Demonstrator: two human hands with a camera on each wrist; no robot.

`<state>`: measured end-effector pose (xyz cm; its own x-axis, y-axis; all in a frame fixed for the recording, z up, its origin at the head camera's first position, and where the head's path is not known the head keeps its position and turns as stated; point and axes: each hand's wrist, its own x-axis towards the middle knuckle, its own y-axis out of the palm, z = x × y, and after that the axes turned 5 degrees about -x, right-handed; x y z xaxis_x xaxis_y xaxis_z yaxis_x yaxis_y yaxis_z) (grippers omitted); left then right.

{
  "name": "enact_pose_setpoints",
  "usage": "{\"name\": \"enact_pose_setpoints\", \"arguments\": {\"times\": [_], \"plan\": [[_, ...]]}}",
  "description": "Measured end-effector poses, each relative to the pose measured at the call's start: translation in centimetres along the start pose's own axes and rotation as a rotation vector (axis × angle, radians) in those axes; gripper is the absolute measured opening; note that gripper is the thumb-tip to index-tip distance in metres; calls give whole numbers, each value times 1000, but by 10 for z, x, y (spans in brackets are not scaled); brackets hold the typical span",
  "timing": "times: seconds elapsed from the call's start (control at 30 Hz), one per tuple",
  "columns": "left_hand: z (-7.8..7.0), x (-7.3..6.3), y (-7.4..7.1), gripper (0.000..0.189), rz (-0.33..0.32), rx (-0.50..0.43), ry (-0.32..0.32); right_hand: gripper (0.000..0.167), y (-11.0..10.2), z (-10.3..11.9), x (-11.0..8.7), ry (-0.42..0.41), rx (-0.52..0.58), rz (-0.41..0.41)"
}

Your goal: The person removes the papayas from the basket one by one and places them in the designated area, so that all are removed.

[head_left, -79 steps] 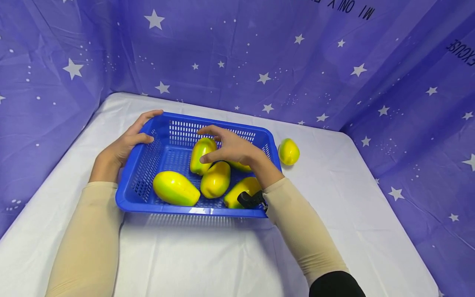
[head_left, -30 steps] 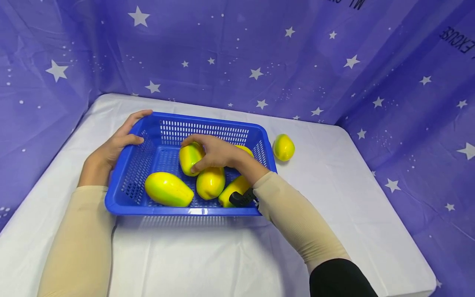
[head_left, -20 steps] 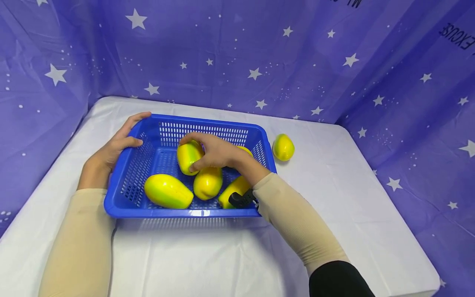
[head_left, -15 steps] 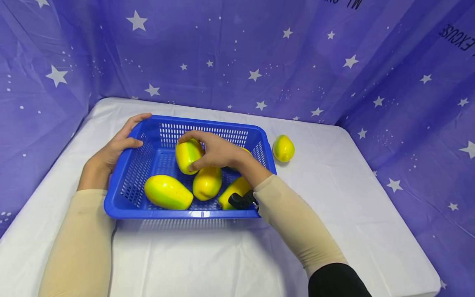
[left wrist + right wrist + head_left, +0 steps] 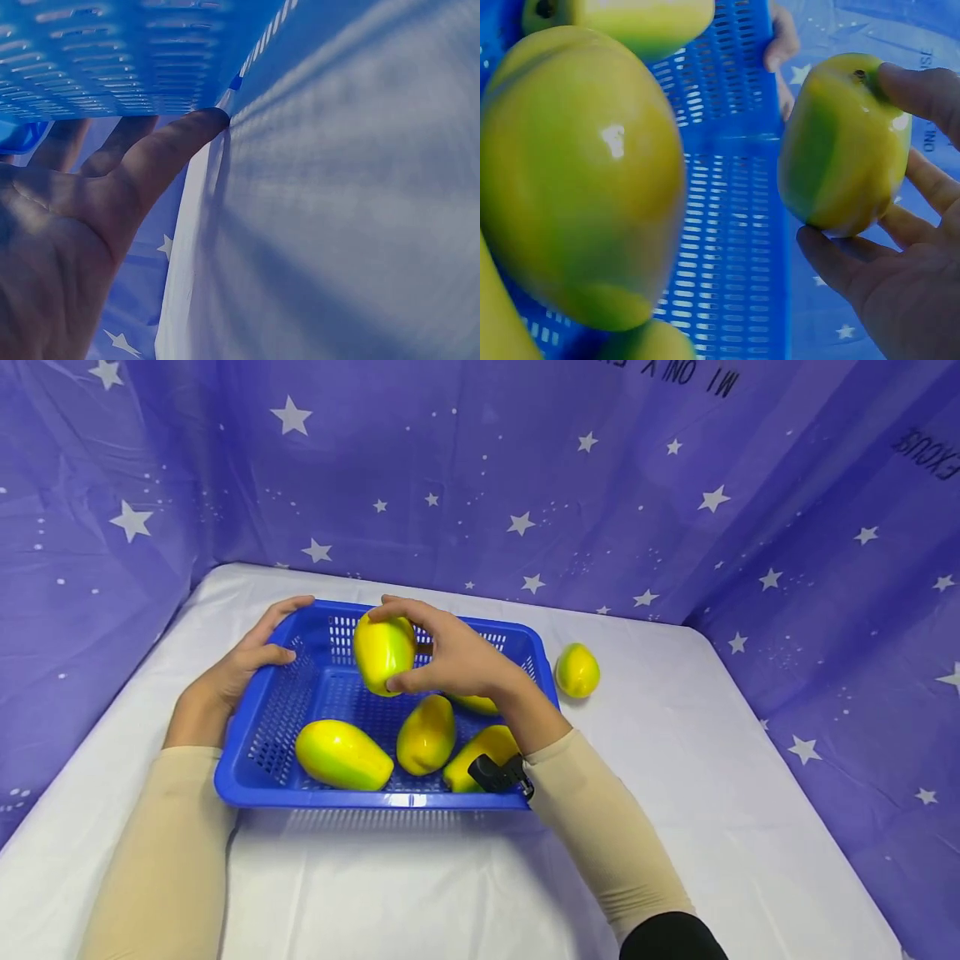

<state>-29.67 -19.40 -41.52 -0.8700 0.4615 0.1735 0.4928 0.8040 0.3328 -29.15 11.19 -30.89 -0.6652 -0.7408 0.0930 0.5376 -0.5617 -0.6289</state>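
My right hand (image 5: 457, 656) holds a glossy yellow-green papaya (image 5: 384, 653) between thumb and fingers, raised over the blue plastic basket (image 5: 315, 799). In the right wrist view the held papaya (image 5: 847, 146) shows a dark stem spot near the thumb. My left hand (image 5: 236, 681) grips the basket's left end, thumb over the rim and fingers along the outside. Several papayas lie in the basket: one (image 5: 343, 755) at the front left, one (image 5: 426, 735) in the middle, one (image 5: 480, 758) at the front right. Another (image 5: 476, 703) is partly hidden under my right hand.
A single papaya (image 5: 577, 671) lies on the white-covered table (image 5: 675, 777), just right of the basket. Purple star-printed curtains (image 5: 480, 468) stand behind and at both sides. A black strap piece (image 5: 498, 772) on my right wrist overlaps the basket's front right rim.
My right hand has closed round the papaya in the middle of the basket and lifted it upward, away from the others. The left hand keeps its grip on the basket.
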Motion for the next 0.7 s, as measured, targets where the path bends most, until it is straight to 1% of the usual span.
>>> {"name": "enact_pose_setpoints", "arguments": {"times": [0.1,0.2,0.27,0.37,0.5,0.7], "plan": [[0,-3,-2,69,0,-3,7,69,-4,15,-8,-42,33,-28],[1,-6,-1,69,-19,25,-11,66,-9,27,-17,-88,77,-62],[1,-7,-1,69,-30,51,-23,66,-13,30,-22,-119,101,-89],[1,-6,0,69,-33,77,-36,66,-19,32,-30,-164,122,-127],[1,-4,1,69,-27,69,-43,66,-27,33,-40,-205,129,-169],[-2,-2,1,70,-15,52,-39,68,-40,29,-53,-218,124,-225]]}}
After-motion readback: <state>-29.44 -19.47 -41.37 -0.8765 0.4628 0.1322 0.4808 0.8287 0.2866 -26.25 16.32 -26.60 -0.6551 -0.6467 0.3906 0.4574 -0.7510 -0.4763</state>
